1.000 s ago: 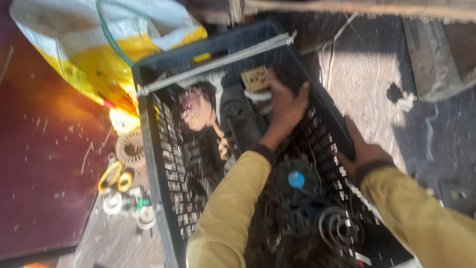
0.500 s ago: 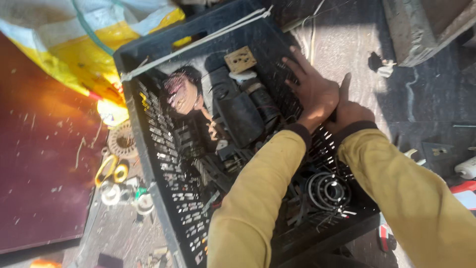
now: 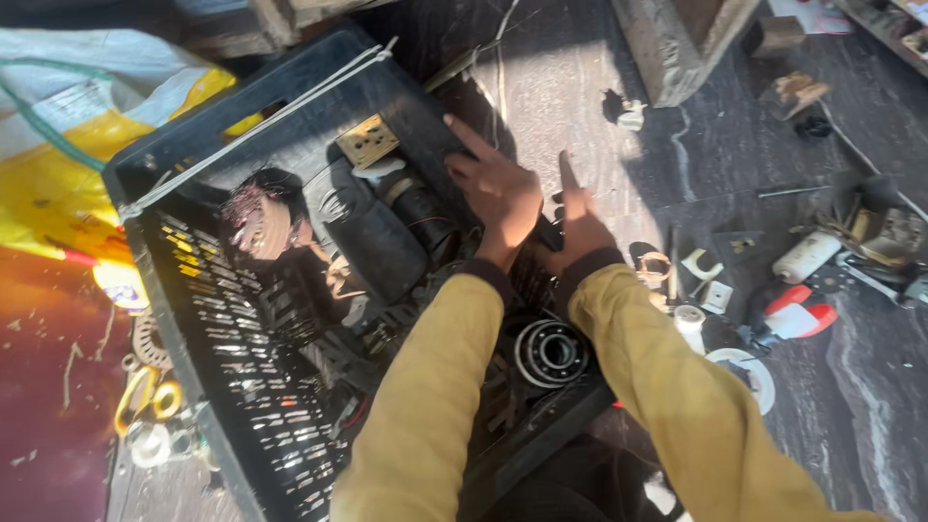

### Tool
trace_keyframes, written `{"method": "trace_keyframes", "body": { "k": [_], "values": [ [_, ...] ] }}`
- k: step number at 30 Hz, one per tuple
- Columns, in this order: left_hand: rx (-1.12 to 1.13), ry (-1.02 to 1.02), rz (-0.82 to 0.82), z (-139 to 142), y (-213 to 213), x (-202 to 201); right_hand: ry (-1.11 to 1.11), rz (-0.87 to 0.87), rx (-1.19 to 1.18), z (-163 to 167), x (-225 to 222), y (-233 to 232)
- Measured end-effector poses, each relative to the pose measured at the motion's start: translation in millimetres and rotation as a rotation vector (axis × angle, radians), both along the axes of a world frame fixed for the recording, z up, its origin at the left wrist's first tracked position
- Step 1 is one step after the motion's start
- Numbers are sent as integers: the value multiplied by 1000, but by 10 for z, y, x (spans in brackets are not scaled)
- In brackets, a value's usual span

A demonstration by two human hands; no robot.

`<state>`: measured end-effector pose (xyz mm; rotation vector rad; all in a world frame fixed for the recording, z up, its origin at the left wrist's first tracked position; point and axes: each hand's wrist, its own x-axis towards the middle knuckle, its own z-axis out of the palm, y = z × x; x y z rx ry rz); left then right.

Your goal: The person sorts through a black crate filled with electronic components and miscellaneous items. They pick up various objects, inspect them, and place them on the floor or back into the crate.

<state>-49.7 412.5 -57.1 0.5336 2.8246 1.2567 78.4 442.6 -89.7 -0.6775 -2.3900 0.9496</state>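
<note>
A black plastic crate [image 3: 184, 319] full of dark metal parts lies on the dark stone floor. My left hand [image 3: 495, 188] rests inside the crate at its far right wall, fingers spread and pointing away, holding nothing. My right hand [image 3: 580, 222] presses flat on the crate's right rim, just beside the left hand. Both arms wear mustard-yellow sleeves. Below my wrists a round steel bearing [image 3: 549, 352] lies in the crate. A black cylindrical motor [image 3: 406, 217], a copper-wound armature [image 3: 259, 217] and a brass plate [image 3: 367, 142] sit further left inside.
A yellow and white sack [image 3: 68, 164] lies left of the crate. Small white fittings, a red-and-white tool [image 3: 797, 314] and metal scraps are scattered on the floor to the right. A wooden block [image 3: 677, 48] stands at the top. Rings and scissors handles [image 3: 145, 401] lie lower left.
Both hands have shifted toward the crate's right wall; the right hand moved from the crate's side up onto its rim. The view swung right, showing more of the littered floor.
</note>
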Motion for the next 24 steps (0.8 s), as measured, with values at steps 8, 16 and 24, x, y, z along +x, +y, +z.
{"method": "trace_keyframes", "body": {
  "k": [8,16,24],
  "values": [
    [155,-130,-3,71,-95,281,519,-65,-409,58,368,1],
    [237,-168,-11,22,-111,289,769,-439,-411,-116,995,152],
    [46,15,-107,-196,-130,154,294,-718,-169,-153,2753,690]
  ]
}}
